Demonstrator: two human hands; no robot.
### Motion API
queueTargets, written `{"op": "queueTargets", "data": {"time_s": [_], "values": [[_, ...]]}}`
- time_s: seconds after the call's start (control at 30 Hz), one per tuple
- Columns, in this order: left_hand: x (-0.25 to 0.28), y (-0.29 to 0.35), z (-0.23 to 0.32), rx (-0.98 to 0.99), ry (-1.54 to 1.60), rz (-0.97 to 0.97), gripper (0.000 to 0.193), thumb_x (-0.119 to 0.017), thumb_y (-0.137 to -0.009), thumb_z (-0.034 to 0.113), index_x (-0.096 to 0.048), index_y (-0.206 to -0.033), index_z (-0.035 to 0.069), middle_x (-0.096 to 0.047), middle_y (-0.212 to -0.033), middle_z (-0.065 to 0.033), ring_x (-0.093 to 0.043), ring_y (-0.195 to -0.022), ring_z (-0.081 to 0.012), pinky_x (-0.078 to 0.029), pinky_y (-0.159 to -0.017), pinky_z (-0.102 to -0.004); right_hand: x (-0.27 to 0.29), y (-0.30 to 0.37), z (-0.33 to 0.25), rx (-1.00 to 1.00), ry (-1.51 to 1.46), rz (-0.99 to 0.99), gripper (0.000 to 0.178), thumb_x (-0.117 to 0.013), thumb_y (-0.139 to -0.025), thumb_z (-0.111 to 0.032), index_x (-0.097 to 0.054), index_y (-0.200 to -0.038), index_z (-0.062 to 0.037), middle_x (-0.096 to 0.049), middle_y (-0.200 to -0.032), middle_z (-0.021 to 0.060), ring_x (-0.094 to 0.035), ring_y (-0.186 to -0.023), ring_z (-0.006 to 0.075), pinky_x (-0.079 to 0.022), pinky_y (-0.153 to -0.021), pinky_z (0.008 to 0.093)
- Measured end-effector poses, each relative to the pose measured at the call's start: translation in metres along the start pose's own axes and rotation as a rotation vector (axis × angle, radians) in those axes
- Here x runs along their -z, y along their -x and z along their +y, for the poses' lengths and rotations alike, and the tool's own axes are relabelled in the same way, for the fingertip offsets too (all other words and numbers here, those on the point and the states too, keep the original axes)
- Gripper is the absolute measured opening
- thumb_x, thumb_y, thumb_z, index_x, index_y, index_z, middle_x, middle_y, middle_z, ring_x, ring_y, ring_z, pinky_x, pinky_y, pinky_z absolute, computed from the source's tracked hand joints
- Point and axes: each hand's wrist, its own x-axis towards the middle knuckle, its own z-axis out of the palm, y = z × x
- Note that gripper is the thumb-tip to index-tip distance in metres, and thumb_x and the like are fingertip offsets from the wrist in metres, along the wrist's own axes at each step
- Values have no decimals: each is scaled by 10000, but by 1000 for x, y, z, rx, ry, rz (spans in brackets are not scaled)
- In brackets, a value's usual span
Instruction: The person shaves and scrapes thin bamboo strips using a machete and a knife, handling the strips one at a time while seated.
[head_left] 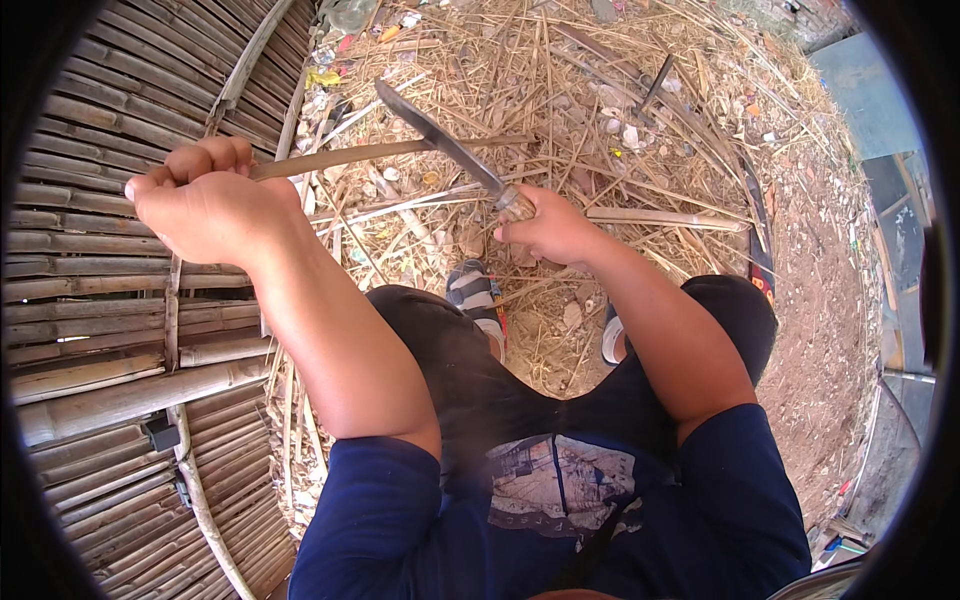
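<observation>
Gripping a flat bamboo strip point(370, 153), left hand point(205, 200) fisted.

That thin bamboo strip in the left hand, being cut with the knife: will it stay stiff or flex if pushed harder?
The bamboo strip looks long and thin, so it probably flexes under side pressure. It spans straight from the left hand to the knife, suggesting some stiffness lengthwise. It seems light, and likely to split along its grain where the blade held by the right hand bites.

A woven bamboo panel point(90, 300) fills the nine o'clock side. Dry straw point(560, 110) and loose bamboo strips point(665, 217) litter the ground toward twelve o'clock. Bare dirt point(820, 330) lies at three o'clock.
</observation>
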Motion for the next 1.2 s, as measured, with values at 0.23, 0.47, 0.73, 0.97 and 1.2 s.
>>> {"op": "queueTargets", "data": {"time_s": [0.23,0.47,0.73,0.97,1.2], "values": [[-3,7,41,-126,25,38,200,-346,-995,198,-357,-850,60,-356,-629,-24,-327,-511,-163,-299,-495,-335,10,41,-68,218,91,225,474,-771,-860,-262,-618,-1204,26,-690,-862,123,-647,-746,229,-508,-705,374],[-9,12,22,-91,56,-24,232,-371,-960,197,-316,-765,84,-303,-615,-14,-287,-523,-159,-290,-516,-324,13,52,-72,399,263,279,357,-759,-867,-236,-621,-1085,9,-667,-770,161,-646,-658,248,-493,-635,379],[-5,7,16,-69,157,16,244,-366,-963,213,-279,-764,103,-300,-613,-12,-285,-525,-158,-276,-509,-330,-17,46,-58,348,405,382,350,-754,-845,-184,-609,-1101,5,-681,-797,204,-690,-737,350,-516,-672,431],[1,-4,9,25,167,15,291,-341,-1010,256,-285,-764,110,-286,-615,3,-269,-540,-148,-269,-520,-319,-20,21,-24,144,530,318,367,-742,-828,-159,-616,-1125,17,-685,-812,221,-679,-742,375,-526,-692,439],[2,0,11,-14,132,-11,291,-341,-1009,260,-294,-760,116,-282,-606,3,-275,-536,-142,-272,-519,-318,-22,57,-100,216,289,274,310,-728,-812,-166,-623,-1063,-16,-693,-857,254,-700,-830,415,-538,-744,504]]}}
